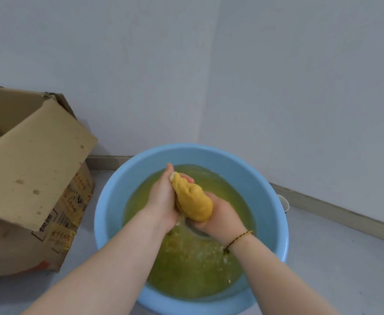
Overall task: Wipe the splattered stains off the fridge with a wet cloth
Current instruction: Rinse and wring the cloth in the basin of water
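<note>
Two plain, pale grey-white walls, the left wall (95, 53) and the right wall (311, 87), meet at a vertical corner (209, 98) near centre frame. A low grey-beige skirting board (336, 212) runs along the base of both. The floor (345, 269) is smooth, light grey and slightly glossy. A worn cardboard box (9, 246) stands on the floor against the left wall, with one stained flap (34, 164) folded outward and yellow printed tape (73, 201) on its side. A small white container (284, 202) stands near the right skirting. Lighting is even and diffuse; shadows are soft.
</note>
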